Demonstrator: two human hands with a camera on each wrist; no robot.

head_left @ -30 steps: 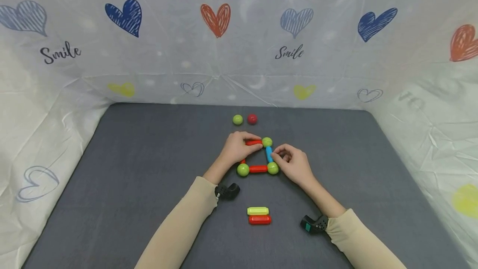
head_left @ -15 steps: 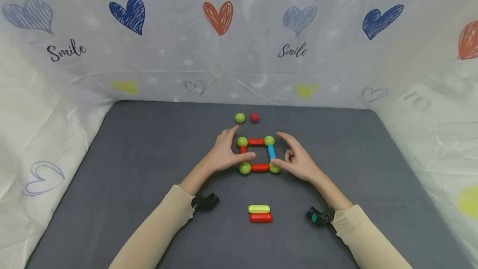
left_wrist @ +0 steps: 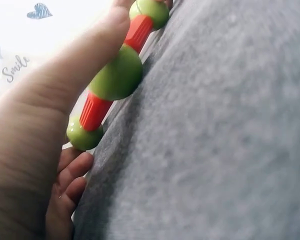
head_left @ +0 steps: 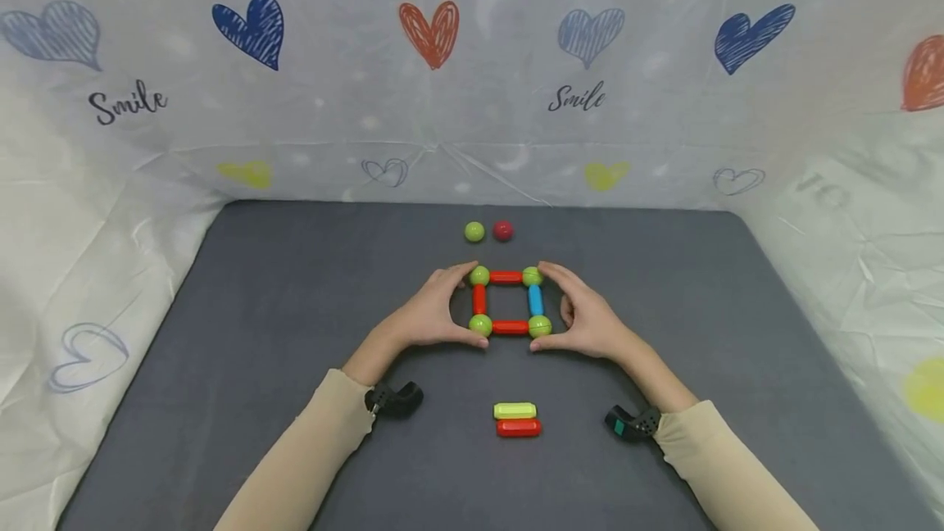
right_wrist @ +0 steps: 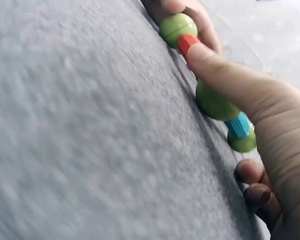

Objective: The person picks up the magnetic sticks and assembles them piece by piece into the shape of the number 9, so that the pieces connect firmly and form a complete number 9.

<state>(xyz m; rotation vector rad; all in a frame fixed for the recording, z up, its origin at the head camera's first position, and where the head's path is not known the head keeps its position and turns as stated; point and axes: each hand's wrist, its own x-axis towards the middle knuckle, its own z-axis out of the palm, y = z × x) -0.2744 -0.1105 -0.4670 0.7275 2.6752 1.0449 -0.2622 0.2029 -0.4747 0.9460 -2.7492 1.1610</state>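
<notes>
In front of you, a closed, roughly square frame lies flat on the grey bench. Its four glossy green balls mark the corners, with seam lines showing on the right-hand pair. Ribbed red rods make the far, near and left sides, a ribbed blue rod the right one; each rod meets a ball at both ends. Your left hand grips the left side, your right hand the right, thumb at the near ball, fingers at the far one.
</notes>
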